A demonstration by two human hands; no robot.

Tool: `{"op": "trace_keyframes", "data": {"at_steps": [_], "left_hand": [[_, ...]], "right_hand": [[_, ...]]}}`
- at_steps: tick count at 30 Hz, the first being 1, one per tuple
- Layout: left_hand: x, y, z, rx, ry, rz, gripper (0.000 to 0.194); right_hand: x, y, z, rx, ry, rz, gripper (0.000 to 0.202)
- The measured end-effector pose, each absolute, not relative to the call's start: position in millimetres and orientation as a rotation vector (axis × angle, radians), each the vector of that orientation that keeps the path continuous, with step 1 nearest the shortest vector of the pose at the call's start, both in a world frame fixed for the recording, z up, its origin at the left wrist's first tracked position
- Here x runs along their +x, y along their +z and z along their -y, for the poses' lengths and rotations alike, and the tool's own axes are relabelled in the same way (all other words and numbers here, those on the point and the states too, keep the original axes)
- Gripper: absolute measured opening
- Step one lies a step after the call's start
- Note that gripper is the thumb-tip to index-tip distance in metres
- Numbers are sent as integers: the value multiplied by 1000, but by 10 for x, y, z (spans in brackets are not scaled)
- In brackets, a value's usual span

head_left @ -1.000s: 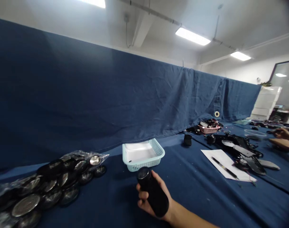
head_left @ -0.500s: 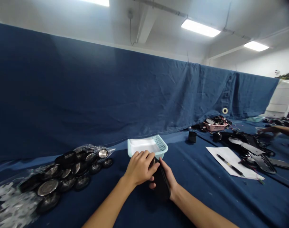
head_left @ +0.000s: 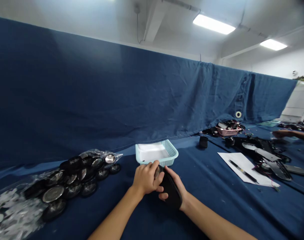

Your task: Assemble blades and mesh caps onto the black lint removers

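In front of me my right hand (head_left: pixel 176 187) is wrapped around a long black handheld device body (head_left: pixel 172 193), which tilts with its far end toward the basket. My left hand (head_left: pixel 147 179) closes over that far end, fingers curled on a round part with a metallic, mesh-like face (head_left: pixel 156 172). Whether this round part is joined to the body I cannot tell, as the fingers hide most of it. To the left lies a pile of round black parts with silver discs (head_left: pixel 53 194), partly on clear plastic.
A light blue basket (head_left: pixel 172 161) with white paper stands beyond my hands. At left is a bag of small whitish pieces (head_left: pixel 14 213). On the right lie a paper sheet (head_left: pixel 238 159), a pen (head_left: pixel 243 171), black device parts (head_left: pixel 273 166) and a pink basket (head_left: pixel 228 132). Another person's hand (head_left: pixel 281 134) is far right.
My view has tilted slightly. The black body has turned a little in my hands, and more of the round part's metallic face shows beside my left fingers.
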State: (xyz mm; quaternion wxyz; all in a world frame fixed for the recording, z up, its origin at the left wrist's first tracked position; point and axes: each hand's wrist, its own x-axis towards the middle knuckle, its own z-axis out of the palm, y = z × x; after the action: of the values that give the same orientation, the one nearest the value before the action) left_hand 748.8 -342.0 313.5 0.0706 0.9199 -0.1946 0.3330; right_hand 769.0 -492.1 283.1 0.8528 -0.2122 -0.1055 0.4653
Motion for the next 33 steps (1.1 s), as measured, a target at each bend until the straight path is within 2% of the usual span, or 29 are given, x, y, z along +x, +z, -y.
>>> {"op": "trace_keyframes", "data": {"at_steps": [7,14,24,33], "left_hand": [[7507,2900,3375,2627,1040,589,39],[7554,2816,3324,2515,1085,479,38],[7563,2791,3263,2507,1111,403,36],[7573,2855,3227,2547,981,421,34]], "right_hand": [[7723,2723,4915,-743,837,225,49],[7715,2732,4906,-797,822,248,60],[7711,2701,4926,-762,902,277,54],[7686,2761,4932,-718,894,244,48]]}}
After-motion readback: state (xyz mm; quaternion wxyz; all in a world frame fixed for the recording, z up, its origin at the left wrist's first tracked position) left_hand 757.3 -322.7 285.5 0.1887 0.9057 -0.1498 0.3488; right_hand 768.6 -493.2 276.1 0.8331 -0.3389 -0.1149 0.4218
